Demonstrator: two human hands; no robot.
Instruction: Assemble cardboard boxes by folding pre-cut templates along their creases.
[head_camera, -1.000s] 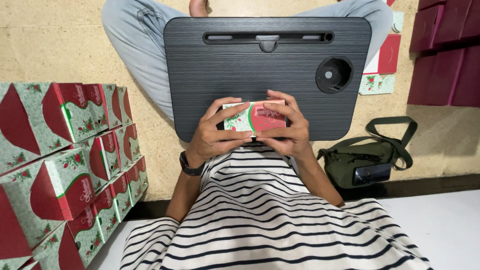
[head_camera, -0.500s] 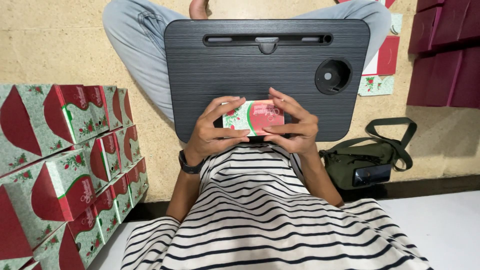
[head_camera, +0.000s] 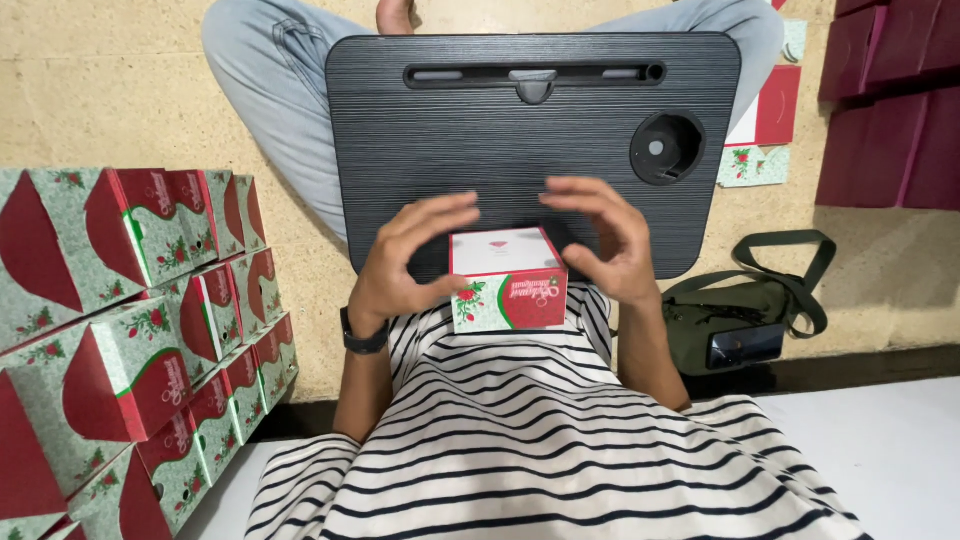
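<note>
Sandy floor (head_camera: 120, 90) beneath a black lap desk (head_camera: 500, 130). Small red-and-green box (head_camera: 507, 280) at the desk's near edge, gripped between left hand (head_camera: 405, 265) and right hand (head_camera: 605, 245), fingers arched over its white top. Matching boxes (head_camera: 130, 330) stacked left; green bag (head_camera: 745, 320) right.

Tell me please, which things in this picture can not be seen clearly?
- Head view: the underside of the small red-and-green box is hidden by the left hand and right hand.
- The stacked boxes are cut off by the left and bottom edges.
- The dark red sheets run off the right edge.
- The lap desk hides the legs.
</note>
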